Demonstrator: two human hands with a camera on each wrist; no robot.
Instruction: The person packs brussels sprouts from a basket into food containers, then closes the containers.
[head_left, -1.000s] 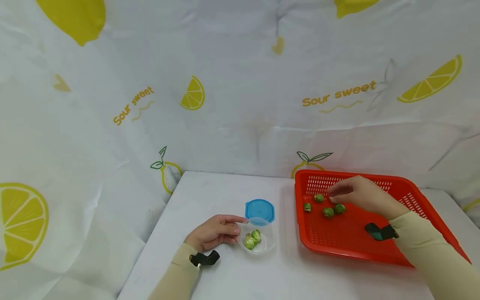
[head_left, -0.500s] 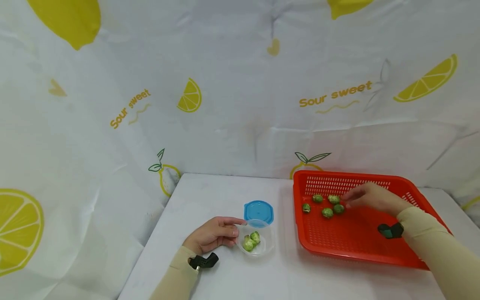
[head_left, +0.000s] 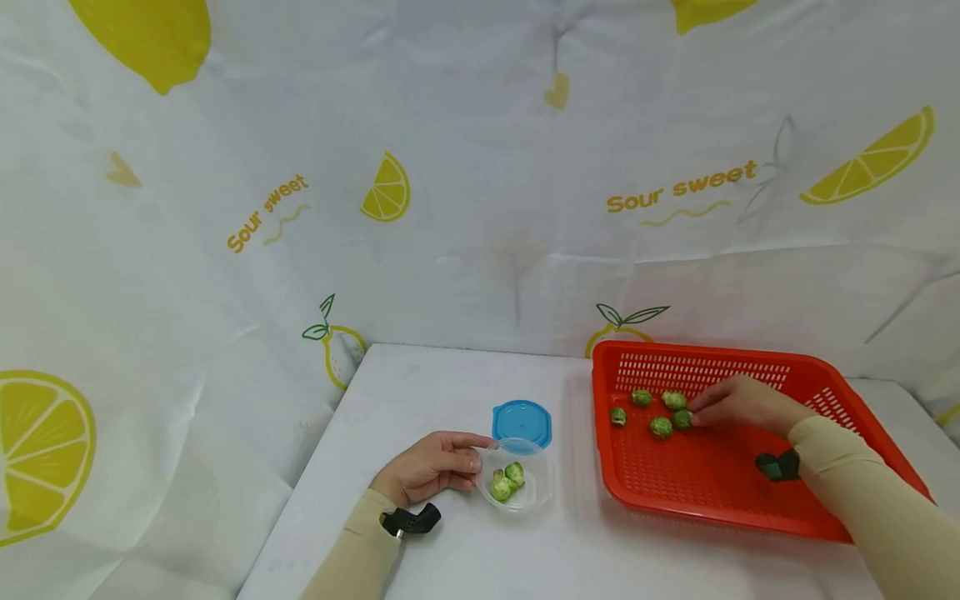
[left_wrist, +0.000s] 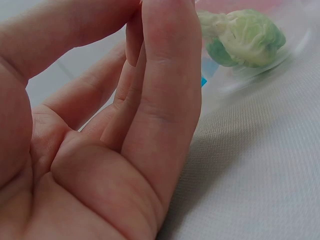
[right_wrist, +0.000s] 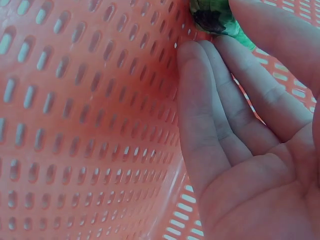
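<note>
My left hand (head_left: 433, 467) holds the rim of a small clear plastic container (head_left: 534, 498) at its left side. Inside it lie two pale green Brussels sprouts (head_left: 502, 485), one also seen in the left wrist view (left_wrist: 252, 37). My right hand (head_left: 750, 406) reaches into a red perforated basket (head_left: 720, 510). Its thumb and fingertips meet a Brussels sprout (head_left: 682, 419), which shows at the top of the right wrist view between them (right_wrist: 212, 17). Several more Brussels sprouts (head_left: 661, 427) lie beside it on the basket's floor.
A blue lid (head_left: 521, 421) lies just behind the clear container. White cloth covers the table (head_left: 420, 383), and a lemon-printed white sheet (head_left: 465, 208) hangs behind and to the left. The basket's raised rim surrounds my right hand.
My right hand first drew back to the right, uncovering a sprout in the basket, then came down to the nearer sprout. My left hand and the container have stayed put.
</note>
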